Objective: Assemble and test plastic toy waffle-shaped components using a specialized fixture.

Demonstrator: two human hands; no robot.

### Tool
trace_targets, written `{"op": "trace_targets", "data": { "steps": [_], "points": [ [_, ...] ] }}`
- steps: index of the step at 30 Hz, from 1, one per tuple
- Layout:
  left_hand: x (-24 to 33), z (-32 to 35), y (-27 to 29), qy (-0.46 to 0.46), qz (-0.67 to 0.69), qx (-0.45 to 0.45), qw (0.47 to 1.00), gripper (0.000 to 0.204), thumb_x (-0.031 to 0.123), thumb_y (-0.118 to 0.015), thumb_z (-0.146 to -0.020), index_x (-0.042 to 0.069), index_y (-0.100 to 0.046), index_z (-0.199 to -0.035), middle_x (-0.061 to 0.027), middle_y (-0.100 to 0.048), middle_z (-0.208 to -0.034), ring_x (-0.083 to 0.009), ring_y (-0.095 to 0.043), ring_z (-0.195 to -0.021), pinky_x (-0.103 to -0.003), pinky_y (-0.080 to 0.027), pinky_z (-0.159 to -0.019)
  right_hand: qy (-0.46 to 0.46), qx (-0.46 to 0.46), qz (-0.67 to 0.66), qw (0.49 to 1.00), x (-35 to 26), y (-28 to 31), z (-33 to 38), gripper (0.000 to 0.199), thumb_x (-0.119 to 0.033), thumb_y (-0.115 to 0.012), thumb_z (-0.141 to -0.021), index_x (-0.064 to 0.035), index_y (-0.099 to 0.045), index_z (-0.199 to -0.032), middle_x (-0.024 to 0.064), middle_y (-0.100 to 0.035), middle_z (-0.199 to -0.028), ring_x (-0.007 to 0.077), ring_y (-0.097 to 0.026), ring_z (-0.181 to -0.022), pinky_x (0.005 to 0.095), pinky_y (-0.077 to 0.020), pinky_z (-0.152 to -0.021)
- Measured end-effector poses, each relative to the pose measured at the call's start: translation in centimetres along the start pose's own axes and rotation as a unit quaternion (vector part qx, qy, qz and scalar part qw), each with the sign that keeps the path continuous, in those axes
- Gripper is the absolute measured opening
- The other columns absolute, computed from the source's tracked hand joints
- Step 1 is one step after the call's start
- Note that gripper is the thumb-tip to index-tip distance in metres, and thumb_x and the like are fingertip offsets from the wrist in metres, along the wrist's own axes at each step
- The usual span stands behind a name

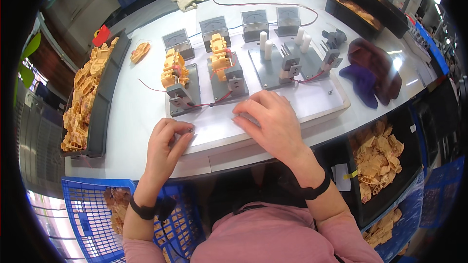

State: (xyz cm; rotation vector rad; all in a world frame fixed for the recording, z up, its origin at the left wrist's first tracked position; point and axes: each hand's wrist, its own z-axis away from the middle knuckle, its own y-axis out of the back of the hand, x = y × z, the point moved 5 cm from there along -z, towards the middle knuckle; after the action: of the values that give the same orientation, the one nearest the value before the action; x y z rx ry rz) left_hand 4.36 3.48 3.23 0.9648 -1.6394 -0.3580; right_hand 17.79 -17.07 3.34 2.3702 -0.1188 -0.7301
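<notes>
My left hand (pixel 166 143) is at the white board's (pixel 222 134) front edge, thumb and forefinger closed on a tiny dark piece too small to name. Over the board, my right hand (pixel 274 122) has its fingers loosely bent, thumb and forefinger apart with nothing visible between them. Ahead of my hands, two grey metal fixtures hold yellow plastic parts, a left one (pixel 174 67) and a right one (pixel 221 58). Two more fixtures to the right carry white posts (pixel 268 49) and no yellow part. Red wires join the fixtures' front blocks.
Panel meters (pixel 254 22) line the board's back. A black tray (pixel 105 112) of yellow parts lies left, beside a single yellow part (pixel 140 52). Dark cloths (pixel 373 70) lie right. Below the table are a blue basket (pixel 92 214) and a black bin (pixel 414 151) holding yellow parts.
</notes>
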Motion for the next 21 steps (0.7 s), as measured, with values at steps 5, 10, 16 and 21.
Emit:
{"op": "trace_targets", "data": {
  "steps": [5,10,16,21],
  "points": [
    [0.08,-0.06,0.04,0.0,-0.006,-0.014,1.0,0.014,0.005,-0.068,-0.092,0.003,-0.07,-0.106,-0.004,-0.058,-0.099,-0.0105,-0.057,-0.081,-0.022,-0.045,-0.069,0.004,-0.002,0.002,1.0,-0.05,0.01,0.0,0.01,-0.021,-0.077,-0.085,-0.0157,-0.072,-0.092,0.0007,-0.062,-0.091,0.023,-0.062,-0.088,0.0388,-0.0455,-0.078],
    [0.15,-0.02,-0.03,0.023,0.038,0.005,0.999,0.014,0.007,-0.072,-0.09,0.004,-0.072,-0.104,-0.0056,-0.062,-0.093,-0.0183,-0.056,-0.085,-0.029,-0.044,-0.068,0.005,-0.008,0.003,1.0,-0.26,0.12,-0.1,0.01,-0.021,-0.077,-0.085,-0.0154,-0.072,-0.091,0.0008,-0.062,-0.09,0.0232,-0.062,-0.088,0.0387,-0.0459,-0.079],
    [0.02,-0.07,-0.04,0.004,0.031,0.009,0.999,0.014,0.008,-0.072,-0.09,0.004,-0.072,-0.103,-0.0056,-0.062,-0.091,-0.0183,-0.054,-0.082,-0.029,-0.044,-0.068,0.0,-0.013,0.002,1.0,-0.32,0.02,-0.21,0.009,-0.02,-0.077,-0.085,-0.0155,-0.072,-0.09,0.0013,-0.062,-0.091,0.0233,-0.062,-0.089,0.0389,-0.0465,-0.079],
    [-0.02,-0.07,0.01,-0.005,0.003,-0.011,1.0,0.014,0.003,-0.069,-0.091,0.002,-0.07,-0.105,-0.0066,-0.059,-0.099,-0.0149,-0.06,-0.085,-0.025,-0.048,-0.072,-0.008,-0.015,0.004,1.0,-0.34,0.28,-0.21,0.009,-0.02,-0.077,-0.084,-0.0157,-0.072,-0.09,0.0015,-0.063,-0.09,0.0243,-0.062,-0.088,0.0389,-0.0465,-0.079]
  ]
}}
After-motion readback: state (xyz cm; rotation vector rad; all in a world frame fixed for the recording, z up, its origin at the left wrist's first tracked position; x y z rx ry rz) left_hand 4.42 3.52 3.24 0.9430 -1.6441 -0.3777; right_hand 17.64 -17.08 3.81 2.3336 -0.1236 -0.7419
